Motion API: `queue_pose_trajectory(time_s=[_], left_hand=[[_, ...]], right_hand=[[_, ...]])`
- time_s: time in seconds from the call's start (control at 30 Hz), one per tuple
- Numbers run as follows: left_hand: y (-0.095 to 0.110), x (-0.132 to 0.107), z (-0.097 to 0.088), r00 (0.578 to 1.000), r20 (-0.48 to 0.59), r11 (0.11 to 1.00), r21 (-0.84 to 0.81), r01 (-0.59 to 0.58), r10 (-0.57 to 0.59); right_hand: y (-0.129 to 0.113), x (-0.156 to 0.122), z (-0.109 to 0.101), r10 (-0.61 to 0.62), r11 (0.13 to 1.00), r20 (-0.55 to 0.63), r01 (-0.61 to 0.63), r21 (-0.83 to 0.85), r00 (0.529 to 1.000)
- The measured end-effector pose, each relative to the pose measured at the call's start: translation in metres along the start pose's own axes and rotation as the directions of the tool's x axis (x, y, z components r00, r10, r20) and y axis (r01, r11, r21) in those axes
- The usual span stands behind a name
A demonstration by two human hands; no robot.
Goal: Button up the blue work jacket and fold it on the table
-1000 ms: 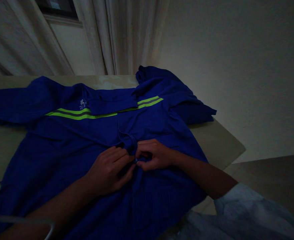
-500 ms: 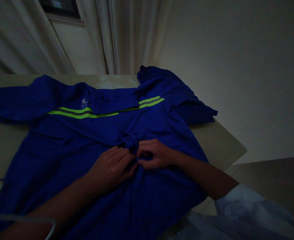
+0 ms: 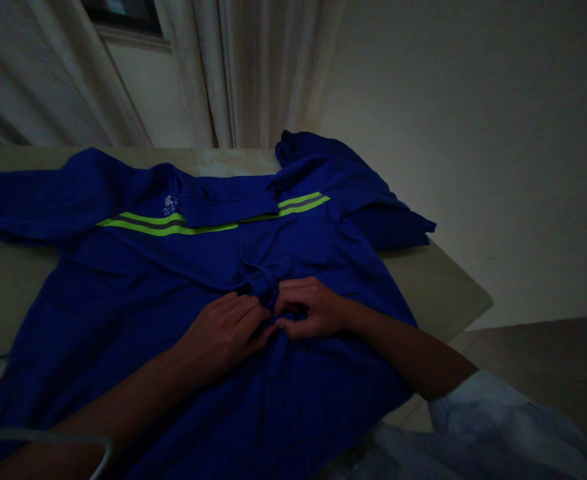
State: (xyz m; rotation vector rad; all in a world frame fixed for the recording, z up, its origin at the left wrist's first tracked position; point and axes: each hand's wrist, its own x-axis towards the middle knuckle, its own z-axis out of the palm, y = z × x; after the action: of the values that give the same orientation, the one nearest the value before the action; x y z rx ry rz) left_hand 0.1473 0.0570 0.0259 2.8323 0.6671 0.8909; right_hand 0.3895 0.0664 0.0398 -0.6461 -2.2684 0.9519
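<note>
A blue work jacket (image 3: 173,267) with a yellow-green and grey reflective stripe (image 3: 158,225) across the chest lies spread out, collar away from me. My left hand (image 3: 228,330) pinches the front placket from the left. From the right, my right hand (image 3: 310,308) grips the same edge, its thumb and fingertips almost touching those of the left. A button (image 3: 256,275) shows on the placket just above the hands. Whatever small part sits between the fingertips is hidden. The jacket's left-side sleeve (image 3: 18,200) stretches out flat, while the other side is bunched at the far right.
The jacket rests on a pale table (image 3: 438,280), whose corner points right. Curtains (image 3: 268,73) hang behind it, beside a plain wall (image 3: 463,133). A pale cable or wire loop (image 3: 48,437) crosses my left forearm at the lower left.
Both hands stay at the same spot on the placket. The fingertips have shifted only slightly, and the view has moved a little.
</note>
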Motion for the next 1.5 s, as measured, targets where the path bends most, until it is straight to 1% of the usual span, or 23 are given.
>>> queue_pose_trajectory(time_s=[0.23, 0.7, 0.83, 0.93, 1.1, 1.23, 1.4, 1.5], left_hand=[[0.0003, 0.0010, 0.0006, 1.000, 0.010, 1.000, -0.017, 0.001, -0.001], [0.0004, 0.0002, -0.0002, 1.000, 0.012, 0.999, -0.035, 0.010, -0.010], [-0.0006, -0.0009, 0.0006, 0.999, 0.043, 0.999, -0.039, 0.028, -0.026], [-0.0005, -0.0014, 0.0002, 0.998, 0.055, 0.999, -0.044, 0.027, -0.024], [0.0012, 0.0003, -0.0018, 0.999, 0.039, 0.999, -0.047, 0.015, -0.013], [0.0019, 0.0017, -0.0022, 0.998, 0.060, 0.998, -0.055, 0.031, -0.028], [0.0019, 0.0018, -0.0021, 0.997, 0.070, 0.998, -0.050, 0.031, -0.027], [0.0019, 0.0014, -0.0018, 0.997, 0.071, 0.999, -0.048, 0.024, -0.020]], right_hand=[[-0.0023, 0.0006, -0.0020, 0.004, 1.000, 0.008, -0.004, -0.027, 1.000], [-0.0029, -0.0005, -0.0032, -0.034, 0.994, 0.024, 0.037, -0.103, 0.999], [-0.0029, -0.0006, -0.0031, -0.052, 0.993, 0.025, 0.054, -0.108, 0.998], [-0.0023, -0.0008, -0.0037, -0.057, 0.993, 0.037, 0.061, -0.102, 0.998], [-0.0017, -0.0007, -0.0057, -0.048, 0.997, 0.072, 0.052, -0.055, 0.996], [-0.0019, 0.0000, -0.0069, -0.042, 0.998, 0.084, 0.045, -0.035, 0.996], [-0.0020, 0.0004, -0.0081, -0.027, 0.999, 0.131, 0.032, -0.037, 0.991], [-0.0031, 0.0007, -0.0089, -0.036, 0.999, 0.140, 0.040, -0.031, 0.990]])
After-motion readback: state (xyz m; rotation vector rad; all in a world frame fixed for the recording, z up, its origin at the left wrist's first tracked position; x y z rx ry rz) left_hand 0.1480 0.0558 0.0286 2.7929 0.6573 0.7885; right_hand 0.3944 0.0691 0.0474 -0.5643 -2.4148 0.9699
